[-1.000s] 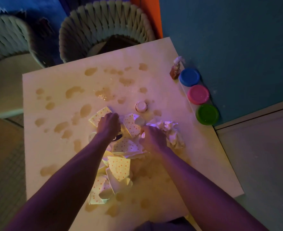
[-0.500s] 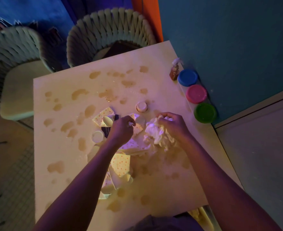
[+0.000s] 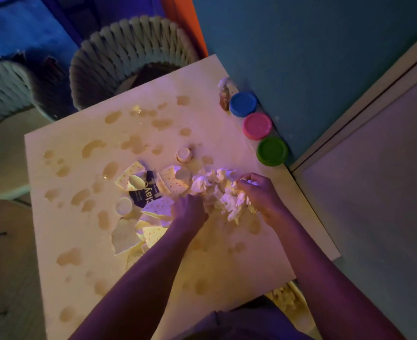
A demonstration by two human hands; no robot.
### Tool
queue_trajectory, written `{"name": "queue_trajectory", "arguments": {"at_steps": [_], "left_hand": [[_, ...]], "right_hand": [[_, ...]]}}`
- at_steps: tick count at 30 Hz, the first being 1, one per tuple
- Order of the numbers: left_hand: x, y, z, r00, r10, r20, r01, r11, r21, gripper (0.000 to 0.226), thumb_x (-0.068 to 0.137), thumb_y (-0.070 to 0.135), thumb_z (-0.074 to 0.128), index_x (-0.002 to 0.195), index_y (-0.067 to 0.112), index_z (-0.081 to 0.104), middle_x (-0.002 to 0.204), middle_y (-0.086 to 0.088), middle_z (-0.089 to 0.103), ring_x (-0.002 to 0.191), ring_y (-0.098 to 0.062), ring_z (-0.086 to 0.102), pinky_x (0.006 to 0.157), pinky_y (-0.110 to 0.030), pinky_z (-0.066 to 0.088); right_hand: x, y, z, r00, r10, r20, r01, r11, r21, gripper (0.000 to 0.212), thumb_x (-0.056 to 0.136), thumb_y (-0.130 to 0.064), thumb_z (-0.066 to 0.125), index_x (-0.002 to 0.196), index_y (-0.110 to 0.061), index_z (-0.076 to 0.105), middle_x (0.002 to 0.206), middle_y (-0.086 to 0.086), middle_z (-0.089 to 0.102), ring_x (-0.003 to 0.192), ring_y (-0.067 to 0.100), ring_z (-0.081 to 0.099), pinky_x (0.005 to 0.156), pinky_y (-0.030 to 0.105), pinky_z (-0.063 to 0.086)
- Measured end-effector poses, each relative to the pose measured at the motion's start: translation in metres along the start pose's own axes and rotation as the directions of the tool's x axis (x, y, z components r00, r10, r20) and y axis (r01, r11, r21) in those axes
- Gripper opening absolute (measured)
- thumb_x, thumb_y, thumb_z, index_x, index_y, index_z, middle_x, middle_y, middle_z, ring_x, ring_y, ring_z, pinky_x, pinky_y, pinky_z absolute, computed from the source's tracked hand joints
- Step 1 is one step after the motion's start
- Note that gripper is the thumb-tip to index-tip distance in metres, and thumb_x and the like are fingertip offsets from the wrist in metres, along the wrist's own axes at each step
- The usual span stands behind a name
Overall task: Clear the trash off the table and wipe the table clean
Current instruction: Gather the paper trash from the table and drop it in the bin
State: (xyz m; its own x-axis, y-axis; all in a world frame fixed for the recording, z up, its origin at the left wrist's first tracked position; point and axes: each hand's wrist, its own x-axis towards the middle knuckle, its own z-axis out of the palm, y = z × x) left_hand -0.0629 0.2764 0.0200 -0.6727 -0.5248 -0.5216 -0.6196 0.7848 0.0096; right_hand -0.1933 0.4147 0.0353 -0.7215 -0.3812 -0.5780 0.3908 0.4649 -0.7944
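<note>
Gripping crumpled tissue (image 3: 217,190), right hand (image 3: 259,192)

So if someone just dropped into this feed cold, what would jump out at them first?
Probably the glowing white wad of crumpled paper at the table's centre-right, with the right hand gripping it and the left hand pressed against its near side. Next, the brownish spill blotches scattered across the pale table, and the blue lid, pink lid and green lid lined up along the right edge by the wall.
</note>
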Motion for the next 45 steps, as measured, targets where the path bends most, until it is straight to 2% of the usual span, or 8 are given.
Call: {"name": "queue_trajectory", "arguments": {"at_steps": [5,12,21,24,30,35,40,45], "left_hand": [[0.000,-0.002,0.004,0.999,0.032,0.031,-0.025,0.980,-0.200,0.030,0.080,0.031,0.067,0.107,0.018,0.070,0.107,-0.007,0.069,0.093,-0.029,0.067,0.071,-0.034,0.053],[-0.001,-0.024,-0.018,0.998,-0.059,-0.011,0.047,0.882,-0.470,0.020,0.081,0.021,0.065,0.099,0.011,0.068,0.096,-0.022,0.069,0.092,-0.039,0.064,0.070,-0.034,0.043],[-0.012,-0.045,-0.004,0.995,0.079,0.055,-0.057,0.945,-0.323,0.045,0.086,0.007,0.053,0.129,0.020,0.062,0.120,-0.019,0.067,0.110,-0.036,0.062,0.090,-0.035,0.049],[-0.014,-0.036,0.001,0.989,0.142,0.029,-0.127,0.946,-0.299,0.044,0.087,0.008,0.053,0.127,0.023,0.058,0.118,-0.015,0.068,0.103,-0.035,0.064,0.082,-0.034,0.051],[-0.014,-0.014,0.010,0.990,0.136,-0.040,-0.141,0.963,-0.230,0.048,0.087,0.030,0.060,0.132,0.015,0.051,0.118,-0.017,0.064,0.106,-0.039,0.063,0.080,-0.041,0.052],[-0.014,-0.013,0.018,0.977,0.190,-0.096,-0.201,0.971,-0.127,0.039,0.094,0.038,0.056,0.126,0.016,0.062,0.124,-0.014,0.062,0.109,-0.038,0.064,0.080,-0.041,0.053],[-0.008,-0.021,0.017,0.959,0.265,-0.098,-0.279,0.941,-0.191,0.034,0.088,0.035,0.060,0.116,0.019,0.070,0.126,-0.015,0.061,0.107,-0.038,0.064,0.085,-0.043,0.056],[-0.007,-0.032,0.020,0.961,0.251,-0.119,-0.270,0.942,-0.198,0.053,0.090,0.050,0.061,0.127,0.012,0.060,0.126,-0.018,0.057,0.112,-0.041,0.060,0.088,-0.043,0.051]], "right_hand": [[-0.011,0.016,-0.007,0.999,0.041,0.000,-0.041,0.999,-0.016,0.020,0.061,-0.034,0.068,0.076,-0.023,0.071,0.067,0.002,0.069,0.059,0.018,0.060,0.059,0.032,0.048],[-0.021,0.027,-0.003,0.991,0.126,0.038,-0.127,0.992,0.004,0.028,0.053,-0.036,0.066,0.075,-0.019,0.073,0.069,0.006,0.073,0.053,0.020,0.060,0.055,0.032,0.047],[-0.049,0.037,0.034,0.991,0.109,0.073,-0.089,0.968,-0.233,0.027,0.072,-0.035,0.082,0.083,-0.013,0.071,0.076,-0.001,0.070,0.070,0.014,0.064,0.061,0.023,0.045],[-0.061,0.044,0.044,0.989,0.143,0.039,-0.129,0.962,-0.241,0.017,0.071,-0.029,0.080,0.078,-0.017,0.070,0.076,-0.002,0.069,0.071,0.016,0.064,0.060,0.024,0.045],[-0.089,0.058,0.045,0.980,0.166,-0.109,-0.177,0.979,-0.103,0.017,0.065,-0.014,0.073,0.058,-0.019,0.059,0.053,-0.008,0.055,0.052,0.014,0.051,0.051,0.026,0.041],[-0.109,0.065,0.041,0.958,0.178,-0.223,-0.175,0.984,0.034,0.015,0.067,-0.010,0.071,0.065,-0.020,0.060,0.057,-0.007,0.057,0.054,0.016,0.051,0.055,0.026,0.040],[-0.125,0.071,0.040,0.949,0.176,-0.262,-0.143,0.980,0.142,0.017,0.073,-0.007,0.071,0.070,-0.020,0.059,0.058,-0.004,0.057,0.049,0.013,0.047,0.049,0.023,0.037],[-0.144,0.086,0.052,0.928,0.222,-0.299,-0.150,0.957,0.248,0.019,0.073,-0.005,0.072,0.068,-0.020,0.060,0.058,0.000,0.056,0.051,0.017,0.044,0.052,0.027,0.035]]}}
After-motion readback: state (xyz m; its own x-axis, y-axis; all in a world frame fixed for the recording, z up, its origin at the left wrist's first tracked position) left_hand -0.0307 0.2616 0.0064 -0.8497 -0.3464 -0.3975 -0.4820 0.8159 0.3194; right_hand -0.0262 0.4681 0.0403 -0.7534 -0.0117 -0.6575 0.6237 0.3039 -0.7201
